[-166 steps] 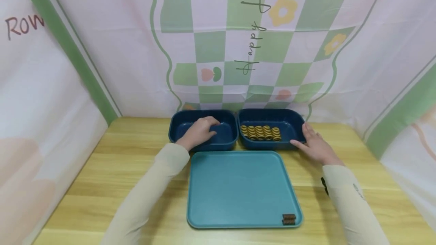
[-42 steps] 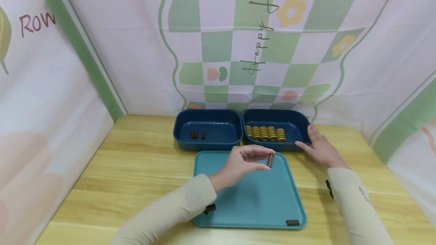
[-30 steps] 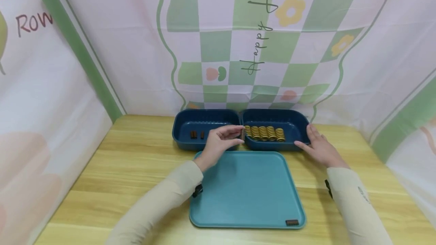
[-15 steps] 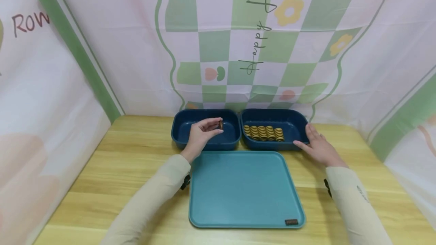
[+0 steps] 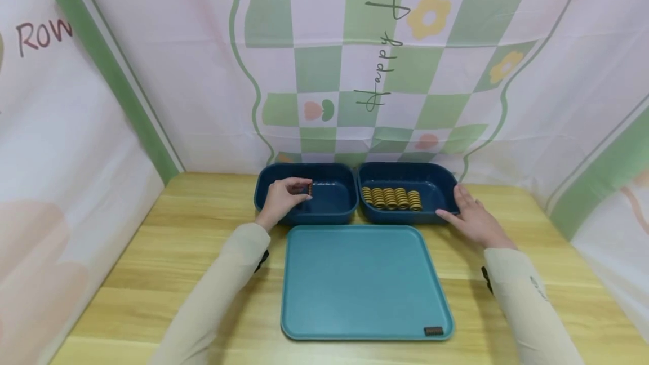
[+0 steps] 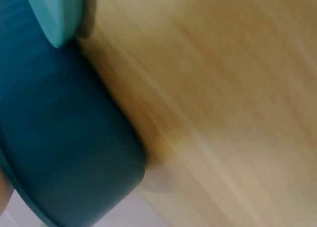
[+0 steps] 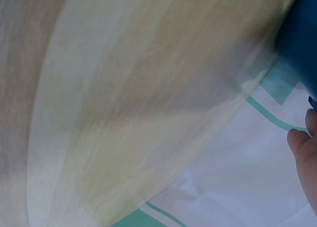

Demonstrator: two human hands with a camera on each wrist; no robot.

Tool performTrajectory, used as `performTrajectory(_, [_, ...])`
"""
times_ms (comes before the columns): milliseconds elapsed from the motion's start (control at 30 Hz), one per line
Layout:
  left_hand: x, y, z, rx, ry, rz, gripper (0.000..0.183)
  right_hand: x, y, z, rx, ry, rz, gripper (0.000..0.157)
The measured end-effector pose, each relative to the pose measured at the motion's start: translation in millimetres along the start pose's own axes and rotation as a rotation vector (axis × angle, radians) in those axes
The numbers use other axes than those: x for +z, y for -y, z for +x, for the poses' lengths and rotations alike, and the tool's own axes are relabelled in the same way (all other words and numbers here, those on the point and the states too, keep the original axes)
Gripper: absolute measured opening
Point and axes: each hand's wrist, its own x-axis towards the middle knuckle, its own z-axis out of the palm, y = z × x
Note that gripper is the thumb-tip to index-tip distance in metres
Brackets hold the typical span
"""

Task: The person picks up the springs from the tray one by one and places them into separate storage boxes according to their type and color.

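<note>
My left hand [image 5: 279, 201] pinches a small dark-brown coil spring [image 5: 310, 189] upright between thumb and fingertips, inside the left blue bin [image 5: 342, 216]. The back of that hand covers the bin's left part, hiding the brown springs there. My right hand [image 5: 476, 221] rests on the right corner of the right blue bin [image 5: 405, 217], fingers extended along its side and thumb at the front rim. Several yellow-and-black coil springs [image 5: 390, 199] stand in a row in that bin's left half. One more brown spring [image 5: 434, 331] lies in the near right corner of the teal tray [image 5: 355, 275].
Both bins stand side by side at the back of the wooden table [image 5: 167, 241], against a patterned cloth backdrop [image 5: 314, 72]. In front of them lies the tray, its far edge close to the bins. Cloth also hangs at the left and right sides.
One of two brown springs on the tray was picked up by my left hand, which then carried it leftward from above the tray into the left bin. My right hand stays at its bin.
</note>
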Motion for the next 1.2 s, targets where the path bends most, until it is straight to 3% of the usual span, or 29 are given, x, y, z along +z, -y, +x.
performTrajectory(333, [12.5, 4.2, 19.1, 0.067, 0.266, 0.583, 0.021, 3.3, -4, 1, 0.013, 0.001, -0.004, 0.094])
performTrajectory(433, [15.1, 1.2, 25.8, 0.053, 0.318, 0.686, 0.015, 2.7, -3, 1, 0.018, 0.002, -0.003, 0.094])
performTrajectory(800, [23.3, 2.7, 31.6, -0.057, 0.392, 0.796, 0.012, 5.7, -2, 0, 0.003, -0.012, 0.007, 0.093])
performTrajectory(1200, [22.9, 4.6, 34.8, -0.014, 0.362, 0.783, 0.019, 5.0, -5, 0, 0.008, -0.033, 0.004, 0.093])
